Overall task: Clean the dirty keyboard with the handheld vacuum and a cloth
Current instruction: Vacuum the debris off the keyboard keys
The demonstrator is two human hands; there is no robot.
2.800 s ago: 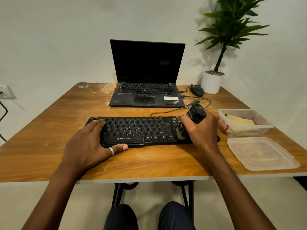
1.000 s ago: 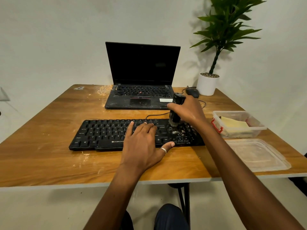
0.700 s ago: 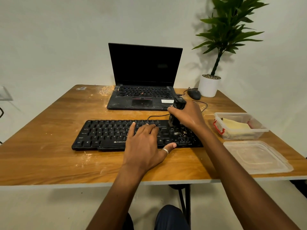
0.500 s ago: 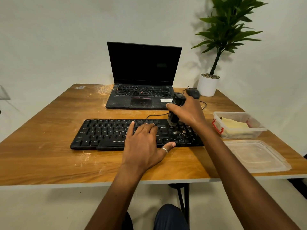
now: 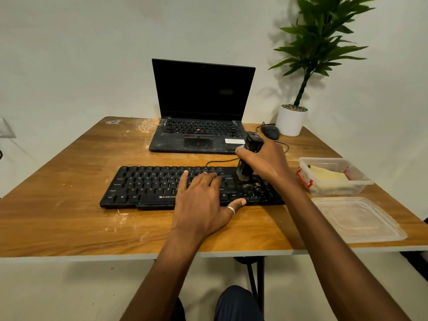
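Two hands: our left hand (image 5: pixel 203 205) fingers spread flat on keyboard (image 5: pixel 150 186); right hand (image 5: pixel 266 161) fingers curled round handheld vacuum (image 5: pixel 253 144), brush on keys just right of left fingertips. Vacuuming step; next we sweep crumbed keys.

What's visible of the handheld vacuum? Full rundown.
The handheld vacuum is small, black and plastic-looking, roughly upright with its top leaning slightly right. The right hand grips its middle and hides much of the body; the top end sticks out above the fingers. Its brush-tipped nozzle points down onto the right part of the keyboard, next to pale crumbs on the keys.
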